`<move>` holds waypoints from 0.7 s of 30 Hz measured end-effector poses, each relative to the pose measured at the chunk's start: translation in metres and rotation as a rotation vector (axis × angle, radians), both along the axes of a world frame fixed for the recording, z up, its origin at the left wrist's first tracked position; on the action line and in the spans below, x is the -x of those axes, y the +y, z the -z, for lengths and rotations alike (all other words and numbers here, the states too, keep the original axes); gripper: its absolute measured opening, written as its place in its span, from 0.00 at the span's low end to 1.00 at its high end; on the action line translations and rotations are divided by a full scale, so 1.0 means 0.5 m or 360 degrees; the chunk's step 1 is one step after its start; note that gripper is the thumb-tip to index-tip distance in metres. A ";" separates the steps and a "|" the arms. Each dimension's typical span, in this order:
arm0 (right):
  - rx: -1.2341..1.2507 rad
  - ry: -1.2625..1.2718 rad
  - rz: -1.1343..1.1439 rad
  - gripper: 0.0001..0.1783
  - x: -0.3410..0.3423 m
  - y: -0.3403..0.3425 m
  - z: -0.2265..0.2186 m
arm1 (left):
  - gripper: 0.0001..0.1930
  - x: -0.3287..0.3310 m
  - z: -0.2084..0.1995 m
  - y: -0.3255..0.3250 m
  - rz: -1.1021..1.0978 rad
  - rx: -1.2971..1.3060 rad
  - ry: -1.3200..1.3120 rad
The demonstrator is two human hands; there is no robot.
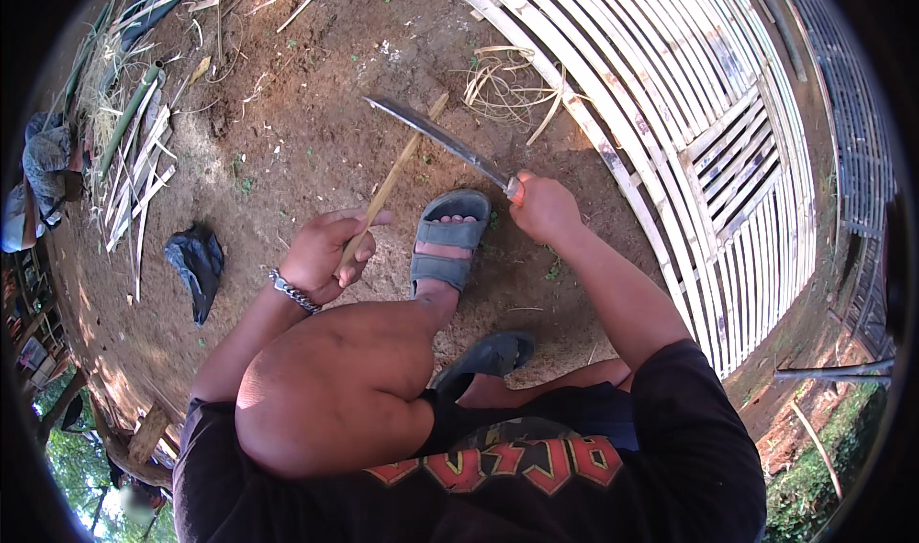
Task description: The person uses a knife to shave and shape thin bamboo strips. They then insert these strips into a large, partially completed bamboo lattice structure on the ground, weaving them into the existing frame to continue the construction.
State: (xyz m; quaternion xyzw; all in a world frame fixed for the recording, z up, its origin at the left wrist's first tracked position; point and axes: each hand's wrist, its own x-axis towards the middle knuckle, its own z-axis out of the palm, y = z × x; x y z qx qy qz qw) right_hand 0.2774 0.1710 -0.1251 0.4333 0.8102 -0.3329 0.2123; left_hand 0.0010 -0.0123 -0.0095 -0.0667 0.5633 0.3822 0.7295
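My left hand [328, 253], with a chain bracelet at its wrist, is closed round the lower part of a thin bamboo strip [391, 181]. The strip slants up and away to the right. In my right hand [548, 208] is the orange handle of a machete [442, 139]. Its long dark blade points up and to the left and crosses the strip near the strip's far end; whether the two touch I cannot tell. Below them my sandalled foot [448, 237] rests on the bare soil, with my bent knee beside my left forearm.
A large slatted bamboo panel [661, 112] lies to the right. Curled bamboo shavings [507, 88] are heaped beside it. Split bamboo pieces [144, 175] and a green bamboo pole [130, 117] lie at the left, near a crumpled black plastic bag [195, 267].
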 end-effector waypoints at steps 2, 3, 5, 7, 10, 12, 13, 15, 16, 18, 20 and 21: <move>-0.0005 0.0125 -0.0053 0.12 0.013 -0.023 -0.031 | 0.21 -0.006 0.004 -0.005 -0.0008 -0.0018 0.0034; 0.0027 0.0128 -0.0111 0.13 0.021 -0.036 -0.047 | 0.21 -0.008 0.006 -0.006 -0.0012 -0.0026 0.0052; 0.0080 0.0146 -0.0230 0.15 0.041 -0.054 -0.079 | 0.21 -0.009 0.006 -0.004 -0.0025 -0.0035 0.0031; 0.0087 0.0252 -0.0329 0.15 0.051 -0.075 -0.100 | 0.20 -0.013 0.010 -0.005 -0.0072 -0.0010 0.0038; 0.0167 0.0298 -0.0400 0.14 0.067 -0.084 -0.120 | 0.20 -0.019 0.016 -0.007 -0.0147 0.0050 0.0059; 0.0155 0.0279 -0.0400 0.14 0.074 -0.084 -0.121 | 0.20 -0.018 0.010 -0.006 -0.0139 0.0053 0.0028; 0.0089 0.0263 -0.0365 0.14 0.072 -0.078 -0.106 | 0.20 -0.017 0.010 -0.006 -0.0127 0.0028 -0.0001; -0.0045 0.0231 -0.0292 0.13 0.060 -0.062 -0.059 | 0.20 -0.016 0.015 -0.005 -0.0100 -0.0025 -0.0059; -0.0049 0.0261 -0.0258 0.13 0.059 -0.062 -0.058 | 0.20 -0.015 0.016 -0.004 -0.0111 -0.0013 -0.0065; -0.0059 0.0322 -0.0190 0.13 0.056 -0.065 -0.061 | 0.20 -0.015 0.014 0.000 -0.0133 0.0010 -0.0077; 0.0034 0.0198 -0.0295 0.12 0.072 -0.067 -0.094 | 0.20 -0.018 0.008 0.002 -0.0128 0.0026 -0.0049; 0.0081 0.0136 -0.0349 0.12 0.079 -0.067 -0.104 | 0.20 -0.019 0.007 0.001 -0.0126 0.0035 -0.0035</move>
